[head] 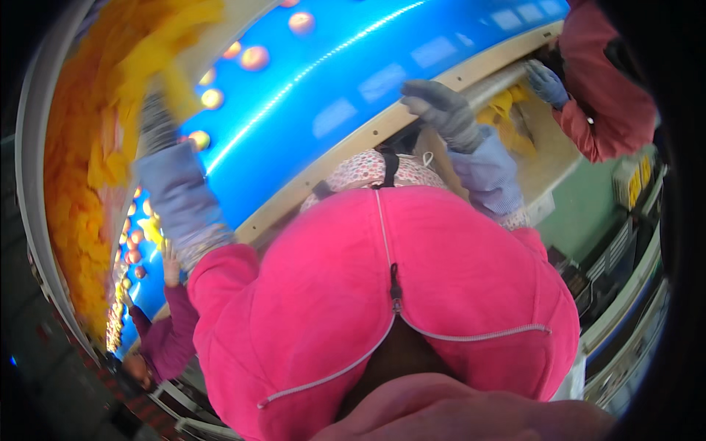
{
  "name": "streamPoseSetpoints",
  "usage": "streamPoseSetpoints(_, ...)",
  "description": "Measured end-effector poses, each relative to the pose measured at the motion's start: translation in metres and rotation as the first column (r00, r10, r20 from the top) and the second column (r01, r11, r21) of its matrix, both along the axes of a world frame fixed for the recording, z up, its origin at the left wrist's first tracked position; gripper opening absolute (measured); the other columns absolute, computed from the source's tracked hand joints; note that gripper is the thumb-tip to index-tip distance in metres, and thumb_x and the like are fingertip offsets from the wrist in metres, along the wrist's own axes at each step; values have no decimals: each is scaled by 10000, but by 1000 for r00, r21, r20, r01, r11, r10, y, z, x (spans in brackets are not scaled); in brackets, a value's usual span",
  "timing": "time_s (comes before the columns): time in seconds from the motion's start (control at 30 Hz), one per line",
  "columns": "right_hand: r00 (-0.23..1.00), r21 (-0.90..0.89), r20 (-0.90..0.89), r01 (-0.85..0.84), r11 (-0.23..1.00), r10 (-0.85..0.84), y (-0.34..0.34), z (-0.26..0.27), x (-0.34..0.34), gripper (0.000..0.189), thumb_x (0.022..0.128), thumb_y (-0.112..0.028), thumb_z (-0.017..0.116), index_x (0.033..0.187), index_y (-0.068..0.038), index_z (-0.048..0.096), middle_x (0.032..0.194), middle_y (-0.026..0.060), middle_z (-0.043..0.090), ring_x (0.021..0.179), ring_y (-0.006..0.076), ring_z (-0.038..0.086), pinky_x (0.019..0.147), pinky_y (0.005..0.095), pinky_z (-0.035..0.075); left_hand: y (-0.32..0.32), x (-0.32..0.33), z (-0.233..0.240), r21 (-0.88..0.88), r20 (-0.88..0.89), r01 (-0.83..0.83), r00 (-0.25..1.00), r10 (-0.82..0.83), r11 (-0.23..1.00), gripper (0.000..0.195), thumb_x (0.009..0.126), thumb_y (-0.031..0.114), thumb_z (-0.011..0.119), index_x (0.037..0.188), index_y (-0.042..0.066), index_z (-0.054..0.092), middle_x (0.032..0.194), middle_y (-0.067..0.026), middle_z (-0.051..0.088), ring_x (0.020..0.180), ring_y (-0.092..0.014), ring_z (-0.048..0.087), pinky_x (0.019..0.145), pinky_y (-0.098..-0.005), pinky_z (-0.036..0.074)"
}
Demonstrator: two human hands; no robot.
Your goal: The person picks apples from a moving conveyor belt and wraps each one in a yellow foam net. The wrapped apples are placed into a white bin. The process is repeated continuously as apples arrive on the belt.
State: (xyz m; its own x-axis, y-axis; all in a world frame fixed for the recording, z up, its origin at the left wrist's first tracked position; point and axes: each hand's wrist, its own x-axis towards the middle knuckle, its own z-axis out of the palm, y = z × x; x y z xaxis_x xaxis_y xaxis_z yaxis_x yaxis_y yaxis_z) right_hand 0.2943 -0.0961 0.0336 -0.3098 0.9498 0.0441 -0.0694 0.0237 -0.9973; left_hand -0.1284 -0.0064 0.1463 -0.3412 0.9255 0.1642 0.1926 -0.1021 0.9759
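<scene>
My left hand (157, 118), in a grey knitted glove and blue sleeve cover, reaches over the blue conveyor belt to the pile of yellow and orange wrapping material (94, 165). A yellow piece lies at its fingertips; blur hides whether the fingers grip it. My right hand (444, 113), in the same kind of glove, is above the pale wooden edge board (358, 138), its fingers partly bent; whether it holds anything is unclear. Round reddish-yellow fruit (255, 58) lie on the blue belt (265, 127) between the pile and the board.
At the right, a co-worker in a red sleeve (601, 99) has a blue-gloved hand by a tray with yellow pieces (507, 121). Another co-worker in purple (174, 325) reaches over the belt at lower left, beside more fruit (133, 256). Yellow bundles (634, 179) stand at far right.
</scene>
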Motion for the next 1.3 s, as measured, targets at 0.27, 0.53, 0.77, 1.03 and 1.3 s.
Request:
streamPoseSetpoints(0.27, 847, 681, 496, -242, 691, -192, 11, 34, -99, 514, 773, -252, 688, 1222, -101, 488, 1206, 112, 505, 933, 203, 591, 782, 286, 513, -69, 149, -83, -261, 423, 265, 896, -137, 928, 427, 859, 372, 574, 1090, 13, 554, 947, -39, 587, 844, -137, 555, 730, -228, 454)
streamPoseSetpoints(0.53, 935, 196, 351, -131, 972, 55, 27, -10, -85, 397, 810, -279, 651, 1116, -40, 565, 928, 124, 620, 818, 192, 617, 703, 289, 507, -91, 168, -105, -150, 646, 528, 692, -322, 836, 457, 849, 416, 566, 1037, 5, 499, 805, -67, 583, 677, -157, 591, 501, -226, 454)
streamPoseSetpoints(0.77, 985, 26, -85, -150, 988, 151, 2, -30, -76, 158, 845, -117, 579, 975, -33, 609, 877, 101, 645, 847, 187, 608, 756, 328, 496, -117, 187, -141, -59, 93, 400, 915, -393, 915, 321, 865, 330, 551, 930, 16, 551, 716, -19, 561, 620, -110, 514, 524, -240, 411)
streamPoseSetpoints(1.03, 964, -413, 251, 28, 910, 84, -40, -16, -86, 201, 801, -128, 624, 939, -5, 548, 653, 100, 603, 530, 199, 597, 453, 324, 480, -126, 175, -167, -214, 173, 227, 966, -192, 950, 250, 885, 123, 495, 1073, -40, 520, 935, -93, 605, 880, -181, 583, 736, -289, 484)
streamPoseSetpoints(1.3, 985, -787, 74, 152, 597, -153, -22, -62, -40, 370, 906, -337, 435, 898, 16, 545, 672, 135, 588, 493, 252, 588, 421, 351, 497, -135, 211, -150, -301, -774, 321, 468, -427, 898, 306, 772, 269, 597, 944, 16, 585, 900, -185, 607, 808, -341, 591, 703, -429, 468)
